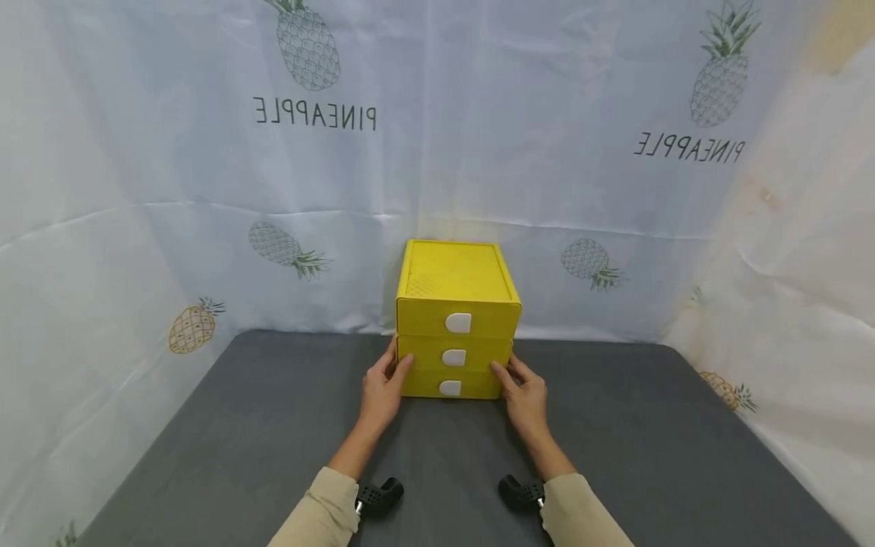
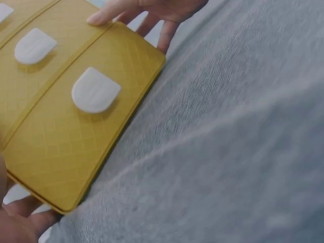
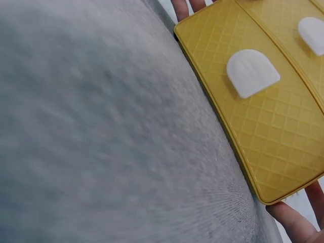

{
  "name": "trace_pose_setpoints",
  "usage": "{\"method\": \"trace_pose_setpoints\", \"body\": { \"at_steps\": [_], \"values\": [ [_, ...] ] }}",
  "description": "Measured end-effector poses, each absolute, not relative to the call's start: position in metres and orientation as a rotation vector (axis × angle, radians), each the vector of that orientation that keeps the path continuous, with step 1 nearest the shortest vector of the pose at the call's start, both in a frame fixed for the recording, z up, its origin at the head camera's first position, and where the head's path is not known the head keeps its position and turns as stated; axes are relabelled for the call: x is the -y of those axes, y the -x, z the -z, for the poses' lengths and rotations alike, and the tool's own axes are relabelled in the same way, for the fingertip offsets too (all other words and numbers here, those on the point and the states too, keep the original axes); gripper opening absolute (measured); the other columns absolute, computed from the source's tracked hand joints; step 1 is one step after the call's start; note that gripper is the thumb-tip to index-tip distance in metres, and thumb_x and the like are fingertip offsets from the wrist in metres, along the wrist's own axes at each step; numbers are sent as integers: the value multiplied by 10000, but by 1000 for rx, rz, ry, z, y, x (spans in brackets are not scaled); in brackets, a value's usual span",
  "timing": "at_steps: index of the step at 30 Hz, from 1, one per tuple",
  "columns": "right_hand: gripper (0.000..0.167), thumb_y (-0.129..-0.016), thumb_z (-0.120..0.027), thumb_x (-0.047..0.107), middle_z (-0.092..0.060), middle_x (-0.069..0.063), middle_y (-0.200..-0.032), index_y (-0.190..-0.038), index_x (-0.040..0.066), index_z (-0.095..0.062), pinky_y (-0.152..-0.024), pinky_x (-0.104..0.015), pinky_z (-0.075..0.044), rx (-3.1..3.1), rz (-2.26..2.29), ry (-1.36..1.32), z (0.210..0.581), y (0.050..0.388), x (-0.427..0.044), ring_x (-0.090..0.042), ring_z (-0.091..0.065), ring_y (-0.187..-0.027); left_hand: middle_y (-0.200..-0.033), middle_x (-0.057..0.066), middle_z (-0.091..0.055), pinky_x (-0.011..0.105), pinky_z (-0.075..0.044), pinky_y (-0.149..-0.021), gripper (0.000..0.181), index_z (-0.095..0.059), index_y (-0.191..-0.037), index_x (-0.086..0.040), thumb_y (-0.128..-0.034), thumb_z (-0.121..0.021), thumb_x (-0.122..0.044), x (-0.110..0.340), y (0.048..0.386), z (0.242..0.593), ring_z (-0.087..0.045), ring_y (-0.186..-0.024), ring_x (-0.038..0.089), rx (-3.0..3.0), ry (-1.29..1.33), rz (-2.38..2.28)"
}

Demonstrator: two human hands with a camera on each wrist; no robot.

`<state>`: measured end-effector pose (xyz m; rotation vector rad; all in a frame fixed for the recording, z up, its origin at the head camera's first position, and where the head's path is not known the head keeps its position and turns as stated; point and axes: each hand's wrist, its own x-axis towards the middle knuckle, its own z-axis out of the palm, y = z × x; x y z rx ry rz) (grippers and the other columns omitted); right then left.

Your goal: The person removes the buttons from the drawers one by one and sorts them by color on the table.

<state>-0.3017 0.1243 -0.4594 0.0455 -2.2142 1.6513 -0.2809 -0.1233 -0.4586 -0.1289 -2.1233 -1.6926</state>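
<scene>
A yellow three-drawer box (image 1: 459, 273) stands upright on the dark table, its front facing me. Each drawer front carries a white rounded pull, such as the lowest pull (image 2: 96, 90). My left hand (image 1: 383, 389) grips the box's left side low down, thumb on the front and fingers along the side. On the opposite side my right hand (image 1: 528, 396) holds it the same way, thumb near the lower drawers. In the right wrist view, fingers of the right hand (image 3: 298, 223) lie at the bottom corner. Some fingertips are hidden behind the box.
Dark grey cloth covers the table (image 1: 273, 441). Behind the box hangs a white curtain (image 1: 451, 152) with pineapple prints, close to its back. More white cloth (image 1: 68, 304) hangs at both sides. A black wrist mount (image 1: 380, 495) sits on each wrist.
</scene>
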Motion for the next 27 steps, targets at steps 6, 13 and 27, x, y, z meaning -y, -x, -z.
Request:
{"method": "trace_pose_setpoints", "body": {
  "at_steps": [6, 13, 27],
  "values": [
    [559, -942, -706, 388, -691, -137, -1315, -1444, 180, -574, -733, -159, -548, 2212, -1678, -87, 463, 309, -123, -286, -666, -1170, -1526, 122, -503, 484, -477, -1086, 579, -383, -1562, -196, -1032, -592, -303, 125, 288, 463, -567, -1347, 305, 2147, 108, 1672],
    [536, -966, -682, 366, -694, -102, -1317, -1456, 190, -553, -890, -279, -585, 2206, -1606, -100, 469, 304, -126, -280, -642, -1236, -1523, 94, -514, 475, -470, -1095, 576, -371, -1567, -226, -1038, -580, -314, 125, 290, 466, -564, -1355, 266, 2174, 152, 1663],
    [513, -951, -709, 333, -710, -95, -1288, -1422, 168, -591, -854, -223, -582, 2199, -1616, -102, 473, 303, -127, -275, -659, -1217, -1523, 90, -518, 453, -525, -1029, 579, -444, -1531, -213, -999, -642, -327, 134, 290, 464, -615, -1297, 276, 2182, 163, 1682]
  ]
}}
